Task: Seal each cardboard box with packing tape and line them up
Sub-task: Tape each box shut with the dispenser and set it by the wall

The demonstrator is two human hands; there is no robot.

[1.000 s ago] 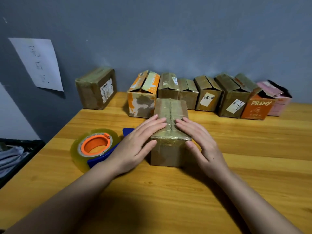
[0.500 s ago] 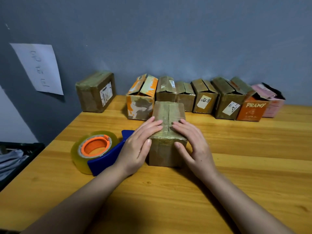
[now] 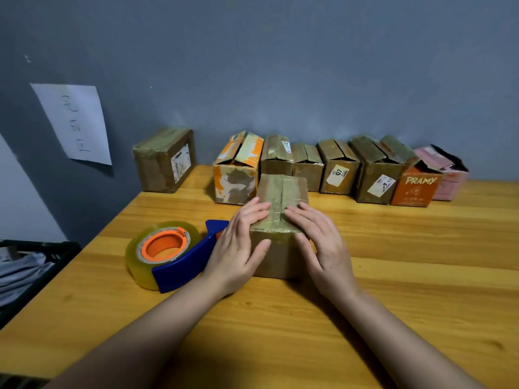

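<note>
A small brown cardboard box [image 3: 283, 192] stands in the middle of the wooden table [image 3: 421, 276], its top flaps closed and covered with shiny tape. My left hand [image 3: 238, 242] lies over its left top edge, fingers on the top and thumb on the front face. My right hand [image 3: 317, 240] mirrors it on the right edge. A roll of clear packing tape [image 3: 160, 248] on a blue dispenser with an orange core lies on the table just left of my left hand.
Along the grey wall runs a row of several boxes with unsealed flaps, from an orange-and-white box [image 3: 238, 169] to an orange PRAMY box [image 3: 418, 186] and a pink one [image 3: 449, 175]. A taped brown box [image 3: 165, 161] stands apart at the back left. A dark crate [image 3: 31, 265] sits beside the table.
Both hands have slid a little toward me along the box top, and the thumbs have come down onto its front face. The box and the tape roll have stayed put.
</note>
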